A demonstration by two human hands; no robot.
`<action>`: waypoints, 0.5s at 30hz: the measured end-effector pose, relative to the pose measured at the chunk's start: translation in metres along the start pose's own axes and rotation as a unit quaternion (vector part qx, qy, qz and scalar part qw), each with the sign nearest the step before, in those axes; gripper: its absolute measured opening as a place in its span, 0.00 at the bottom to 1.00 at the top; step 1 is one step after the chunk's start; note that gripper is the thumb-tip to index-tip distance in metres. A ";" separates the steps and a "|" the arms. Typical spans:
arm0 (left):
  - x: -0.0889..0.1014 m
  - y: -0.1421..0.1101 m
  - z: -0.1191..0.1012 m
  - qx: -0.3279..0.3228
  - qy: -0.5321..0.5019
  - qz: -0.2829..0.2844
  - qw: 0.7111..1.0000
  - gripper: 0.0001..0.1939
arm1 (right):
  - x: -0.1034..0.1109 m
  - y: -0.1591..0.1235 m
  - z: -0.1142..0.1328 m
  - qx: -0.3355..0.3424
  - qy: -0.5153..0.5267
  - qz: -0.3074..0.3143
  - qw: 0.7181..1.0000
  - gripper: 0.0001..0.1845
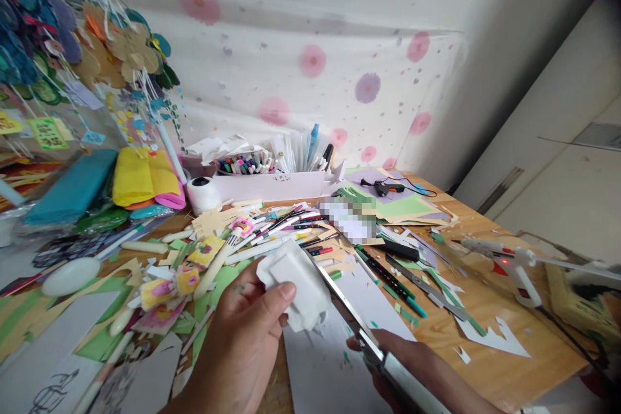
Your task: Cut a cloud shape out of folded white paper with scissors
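Note:
My left hand (pixel 252 323) pinches a small white piece (pixel 303 284) between thumb and fingers. It has a raised rectangular layer and uneven edges; its material is unclear. From the lower right, my right hand (pixel 412 362) grips a utility knife (pixel 356 326) with a long metal blade. The blade points up and left, along the right edge of the white piece; whether it touches is hard to tell. Under both hands lies a white sheet (pixel 315 362) with small green scraps on it.
A white glue gun (pixel 514 265) with a red light stands at right; a black one (pixel 383 187) lies at the back. Pens and paper scraps cover the wooden table (pixel 538 362). Behind them is a pen box (pixel 272 184), and felt ornaments (pixel 136 52) hang at left.

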State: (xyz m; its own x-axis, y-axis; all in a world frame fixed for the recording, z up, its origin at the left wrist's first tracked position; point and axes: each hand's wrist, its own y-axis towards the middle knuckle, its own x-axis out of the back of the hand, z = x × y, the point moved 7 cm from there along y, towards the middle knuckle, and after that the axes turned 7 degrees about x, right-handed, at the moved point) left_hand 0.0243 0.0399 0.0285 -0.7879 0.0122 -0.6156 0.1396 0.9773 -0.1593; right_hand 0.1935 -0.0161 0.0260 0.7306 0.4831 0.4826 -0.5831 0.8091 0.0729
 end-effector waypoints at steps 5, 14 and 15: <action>0.000 0.001 -0.003 -0.006 -0.005 0.009 1.000 0.17 | -0.002 0.007 -0.010 -0.046 0.029 -0.001 0.999 0.37; 0.001 0.004 -0.009 -0.021 0.020 0.013 0.999 0.11 | -0.001 0.005 -0.008 -0.023 0.072 0.018 0.997 0.43; 0.002 0.003 -0.009 -0.020 0.022 0.012 1.000 0.11 | -0.002 0.006 -0.008 -0.022 0.075 0.020 0.997 0.44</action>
State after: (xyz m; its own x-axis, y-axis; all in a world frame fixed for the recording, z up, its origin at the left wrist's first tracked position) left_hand 0.0180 0.0453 0.0341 -0.8101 0.0438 -0.5846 0.1355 0.9842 -0.1142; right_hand 0.1917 -0.0098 0.0189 0.7540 0.5572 0.3478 -0.5990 0.8006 0.0160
